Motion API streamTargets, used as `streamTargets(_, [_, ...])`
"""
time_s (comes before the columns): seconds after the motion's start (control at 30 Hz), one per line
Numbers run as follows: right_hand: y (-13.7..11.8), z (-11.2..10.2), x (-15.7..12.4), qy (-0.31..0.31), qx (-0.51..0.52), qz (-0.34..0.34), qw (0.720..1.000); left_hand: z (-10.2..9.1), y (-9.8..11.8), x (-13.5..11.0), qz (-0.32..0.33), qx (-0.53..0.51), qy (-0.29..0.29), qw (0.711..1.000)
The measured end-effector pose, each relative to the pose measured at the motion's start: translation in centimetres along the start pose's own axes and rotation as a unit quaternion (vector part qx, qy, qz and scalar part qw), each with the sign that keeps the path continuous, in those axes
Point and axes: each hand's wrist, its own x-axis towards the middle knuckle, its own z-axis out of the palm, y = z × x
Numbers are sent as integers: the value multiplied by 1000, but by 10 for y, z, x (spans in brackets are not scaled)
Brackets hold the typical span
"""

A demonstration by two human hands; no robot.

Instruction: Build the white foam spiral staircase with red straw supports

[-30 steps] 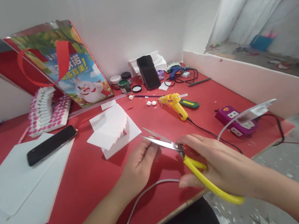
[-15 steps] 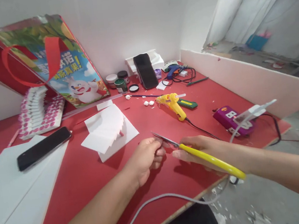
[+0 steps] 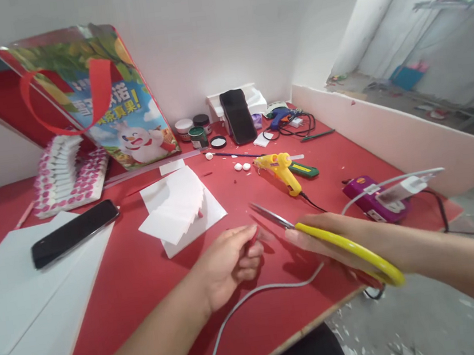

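My right hand point(image 3: 333, 240) is wrapped round the yellow handles of a pair of scissors point(image 3: 272, 214). The blades point left and up over the red table and look closed. To the left of the blades, my left hand point(image 3: 230, 264) is closed in a pinch, its thumb against the curled fingers. A small bit of red shows at the fingertips, too blurred to make out. The scissor tips are apart from the left hand. Beyond the left hand, a stack of white paper pieces point(image 3: 173, 202) lies fanned out on the tabletop.
A yellow glue gun point(image 3: 282, 172) lies ahead beside a green cutter point(image 3: 305, 169). At right is a purple power block point(image 3: 373, 198) with cables. A phone point(image 3: 75, 232) rests on white sheets point(image 3: 16, 320) at left. Paint jars point(image 3: 198, 137) and a picture bag point(image 3: 125, 110) stand behind.
The scissors have moved right, away from my left hand, and their tips no longer meet its fingers. My left hand has lowered slightly and turned, its fingers still pinched.
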Motion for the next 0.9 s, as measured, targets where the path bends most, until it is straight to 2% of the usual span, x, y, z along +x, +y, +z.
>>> streamTargets(0.07, [-9, 1, 1, 34, -78, -91, 992, -15, -7, -14, 38, -40, -31, 998])
streamTargets(0.13, [-24, 5, 11, 109, -226, -166, 954, -30, -13, -28, 99, -57, -21, 993])
streamTargets(0.17, [-31, 8, 20, 163, -318, -183, 916, -37, -16, -35, 128, -56, -5, 990])
streamTargets(0.23, [-45, 16, 42, 244, -432, -162, 853, -51, -21, -49, 167, -48, 30, 984])
streamTargets(0.27, [-51, 21, 54, 263, -461, -156, 833, -58, -22, -55, 182, -43, 50, 981])
streamTargets(0.3, [-55, 26, 65, 267, -472, -149, 827, -64, -23, -61, 197, -40, 70, 977])
streamTargets(0.43, [-65, 39, 87, 270, -479, -131, 825, -87, -24, -75, 249, -5, 153, 956])
streamTargets(0.57, [-75, 37, 75, 272, -502, -141, 809, -99, -22, -72, 303, 29, 236, 923])
streamTargets(0.67, [-83, 44, 59, 268, -470, -223, 811, -99, -22, -66, 342, 29, 261, 902])
streamTargets(0.8, [-79, 78, 53, 142, -352, -376, 845, -86, -25, -70, 356, 80, 293, 884])
streamTargets(0.9, [-64, 104, 64, 87, -296, -425, 851, -77, -28, -75, 366, 120, 310, 869])
